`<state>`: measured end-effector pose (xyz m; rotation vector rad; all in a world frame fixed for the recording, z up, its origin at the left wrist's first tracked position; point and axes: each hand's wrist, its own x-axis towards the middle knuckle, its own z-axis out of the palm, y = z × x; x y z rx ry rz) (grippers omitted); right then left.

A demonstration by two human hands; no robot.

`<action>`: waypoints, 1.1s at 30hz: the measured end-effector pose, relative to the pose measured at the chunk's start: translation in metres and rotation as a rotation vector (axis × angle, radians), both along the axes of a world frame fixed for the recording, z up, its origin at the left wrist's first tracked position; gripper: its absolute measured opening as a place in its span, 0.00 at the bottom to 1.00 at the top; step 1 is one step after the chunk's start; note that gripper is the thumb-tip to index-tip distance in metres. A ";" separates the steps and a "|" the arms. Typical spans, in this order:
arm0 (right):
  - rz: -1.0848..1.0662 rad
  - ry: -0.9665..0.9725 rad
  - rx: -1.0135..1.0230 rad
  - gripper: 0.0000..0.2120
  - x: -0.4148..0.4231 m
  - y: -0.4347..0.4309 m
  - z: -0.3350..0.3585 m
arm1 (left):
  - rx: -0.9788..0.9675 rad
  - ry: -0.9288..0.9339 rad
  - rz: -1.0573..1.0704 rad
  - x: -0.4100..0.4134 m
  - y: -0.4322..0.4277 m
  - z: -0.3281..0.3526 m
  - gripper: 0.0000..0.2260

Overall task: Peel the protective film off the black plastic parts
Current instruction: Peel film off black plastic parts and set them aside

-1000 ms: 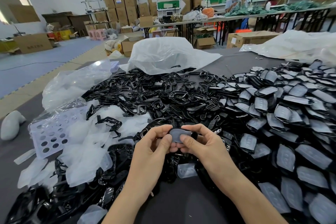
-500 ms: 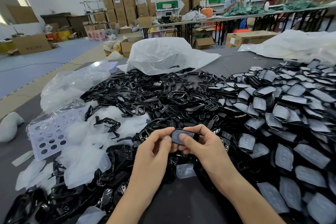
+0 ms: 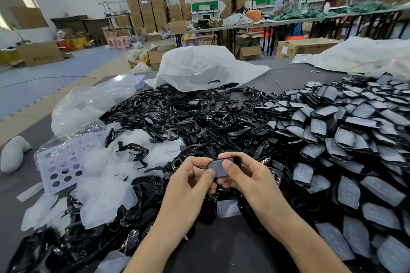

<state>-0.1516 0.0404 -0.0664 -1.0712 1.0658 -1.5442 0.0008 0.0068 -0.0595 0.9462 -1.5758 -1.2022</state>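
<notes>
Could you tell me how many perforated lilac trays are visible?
2: the near tray at the left beside loose film, the far tray behind the clear bag; others may be hidden.

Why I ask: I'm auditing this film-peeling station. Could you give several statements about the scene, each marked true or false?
1. The left hand and right hand both hold one small black plastic part faced with grey film. True.
2. The heap of film-covered black parts lies on the person's left. False: that heap lies on the right.
3. A pale plastic tray with round holes lies at the left. True.
4. The big crumpled white plastic bag lies between the hands and the person. False: the bag lies beyond the glossy black frames.
</notes>
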 end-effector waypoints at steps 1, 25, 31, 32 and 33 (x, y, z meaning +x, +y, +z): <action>0.013 -0.019 -0.001 0.10 0.000 0.000 0.001 | -0.004 0.012 0.015 0.000 0.000 0.000 0.05; -0.022 0.147 0.018 0.08 -0.001 0.000 -0.001 | -0.086 -0.140 0.069 -0.005 0.010 0.003 0.13; -0.020 0.071 0.010 0.07 -0.001 0.000 0.001 | -0.087 -0.103 0.053 -0.003 0.006 0.003 0.09; -0.018 0.039 0.011 0.06 -0.001 -0.001 0.001 | -0.087 -0.096 0.049 -0.002 0.006 0.003 0.09; -0.012 0.006 0.014 0.06 -0.002 -0.001 0.001 | -0.091 -0.094 0.048 -0.002 0.006 0.004 0.09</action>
